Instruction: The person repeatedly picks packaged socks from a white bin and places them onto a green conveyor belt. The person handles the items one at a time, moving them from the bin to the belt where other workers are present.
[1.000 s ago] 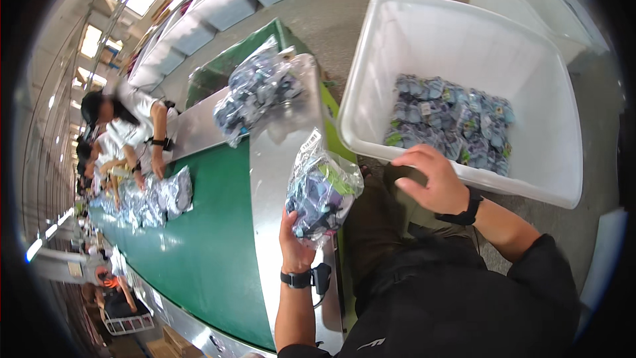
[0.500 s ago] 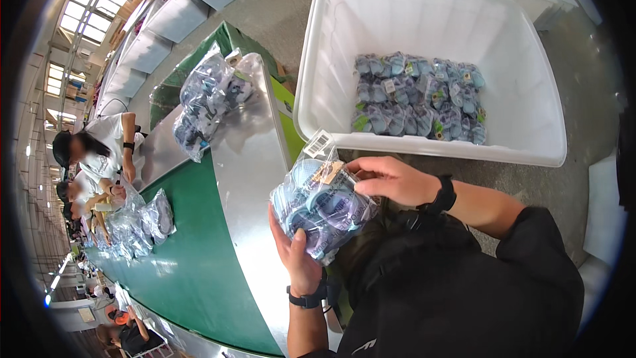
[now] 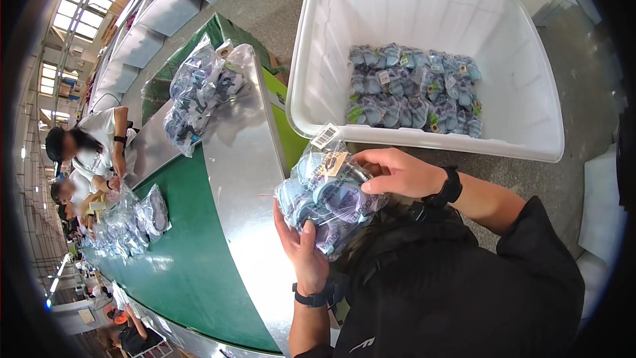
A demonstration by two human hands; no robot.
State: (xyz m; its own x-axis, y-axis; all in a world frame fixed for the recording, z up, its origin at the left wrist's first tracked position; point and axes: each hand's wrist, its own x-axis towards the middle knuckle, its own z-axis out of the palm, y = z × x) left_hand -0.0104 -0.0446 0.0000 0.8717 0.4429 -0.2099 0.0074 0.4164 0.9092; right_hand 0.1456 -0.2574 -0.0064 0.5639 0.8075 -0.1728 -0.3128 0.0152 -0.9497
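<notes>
Between my two hands is a clear plastic bag of light blue and purple sandals [image 3: 331, 195], with a barcode label at its top and a tan tag inside. My left hand [image 3: 303, 252] grips the lower left side, thumb across the front. At the upper right, my right hand [image 3: 401, 174] pinches the edge of the bag. Similar bagged pairs [image 3: 414, 89] lie in rows on the bottom of a large white bin [image 3: 424, 134], just beyond my hands.
A pile of bagged footwear [image 3: 199, 96] lies on the metal table end [image 3: 242, 139], beside a green conveyor belt [image 3: 192, 258]. More bags [image 3: 126, 229] sit farther along the belt, near co-workers [image 3: 99, 142] in white shirts. White bins [image 3: 165, 10] line the far left.
The held bag has shifted slightly to the right with both hands still on it. The bin and table sit a little higher and farther left in view.
</notes>
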